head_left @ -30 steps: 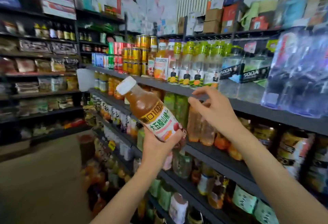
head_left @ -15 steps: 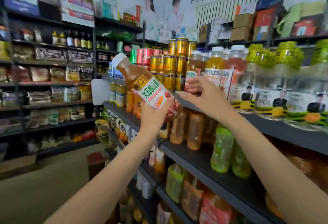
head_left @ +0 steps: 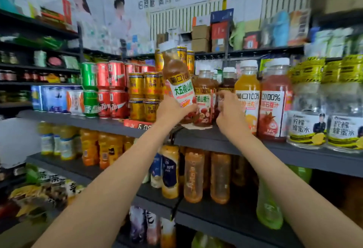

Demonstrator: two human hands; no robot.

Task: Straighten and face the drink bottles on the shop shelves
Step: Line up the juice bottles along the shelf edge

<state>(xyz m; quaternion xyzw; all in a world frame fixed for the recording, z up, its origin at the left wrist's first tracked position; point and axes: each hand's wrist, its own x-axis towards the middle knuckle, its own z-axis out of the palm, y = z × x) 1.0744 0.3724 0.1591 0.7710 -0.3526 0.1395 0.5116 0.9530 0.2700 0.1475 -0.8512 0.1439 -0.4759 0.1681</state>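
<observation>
My left hand (head_left: 172, 108) grips a brown hawthorn juice bottle (head_left: 179, 79) with a white cap by its lower half, holding it tilted slightly left just above the grey shelf (head_left: 216, 139). My right hand (head_left: 227, 108) has its fingers curled round a dark bottle (head_left: 227, 82) standing in the row, beside another hawthorn bottle (head_left: 204, 98). To the right stand an orange juice bottle (head_left: 247, 92) and a red juice bottle (head_left: 275, 100), labels facing out.
Stacked gold cans (head_left: 143, 96) and red and green cans (head_left: 110, 90) fill the shelf to the left. Clear lemon honey water bottles (head_left: 324, 110) stand at the right. Orange drink bottles (head_left: 194, 175) line the shelf below. Cardboard boxes (head_left: 200, 37) sit on top.
The view has swung to face the shelf. My left hand has carried the hawthorn bottle right and more upright, down to the shelf gap. My right hand has moved onto the dark bottle.
</observation>
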